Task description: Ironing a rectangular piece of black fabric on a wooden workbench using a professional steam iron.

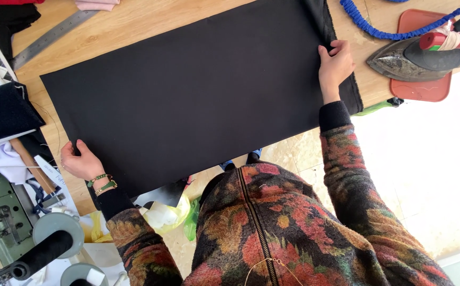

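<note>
pinching opposite ends of the black cloth [198, 90], left hand [80, 160] and right hand [335, 64] grip its edges.

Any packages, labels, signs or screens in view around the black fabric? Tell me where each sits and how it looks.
Paper tag: small white strip with faint marks, on the table by the left hand.
Plastic bag: crumpled yellow and white, below the table edge near the black fabric.
No signs or screens.

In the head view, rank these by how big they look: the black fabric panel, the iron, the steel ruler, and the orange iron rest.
1. black fabric panel, by far.
2. iron.
3. orange iron rest, partly covered by the iron, so its rank against the iron is unsure.
4. steel ruler, long but thin.
</note>
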